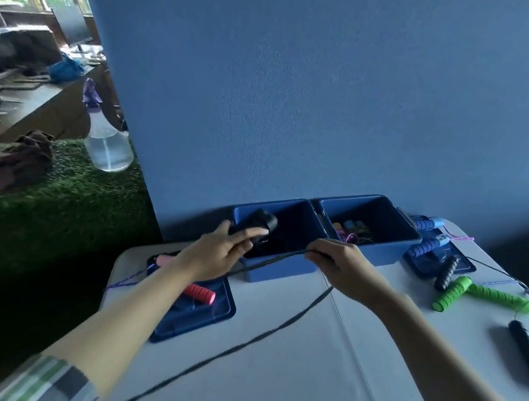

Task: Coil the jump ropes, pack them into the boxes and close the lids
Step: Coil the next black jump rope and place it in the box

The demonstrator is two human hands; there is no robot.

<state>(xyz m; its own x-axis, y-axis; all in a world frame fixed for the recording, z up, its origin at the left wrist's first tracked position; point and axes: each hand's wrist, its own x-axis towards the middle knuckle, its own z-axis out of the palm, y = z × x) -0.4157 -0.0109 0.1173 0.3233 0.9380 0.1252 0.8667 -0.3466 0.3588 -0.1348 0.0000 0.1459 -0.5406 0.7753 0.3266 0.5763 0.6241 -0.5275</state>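
Black jump rope strung across the white bench, thin cord running from the near edge up to the right hand, pinched there between curled fingers just in front of the boxes. Then on to the left hand, wrapped round a bundle of black ribbed handles held over the rim of the left blue box. Right blue box touching it, open too, already stuffed with a tangle of colourful rope and handles. Both tubs smooth plastic, rectangular, backed up against a flat blue panel. Blue lid lying flat under the left forearm with a pink ribbed handle on it. Off to the right: another lid with blue foam handles, a black handle, two bright green ribbed handles, and one more black handle near the edge, blurry. Past the bench on the left, fake grass with a clear spray bottle standing on it.
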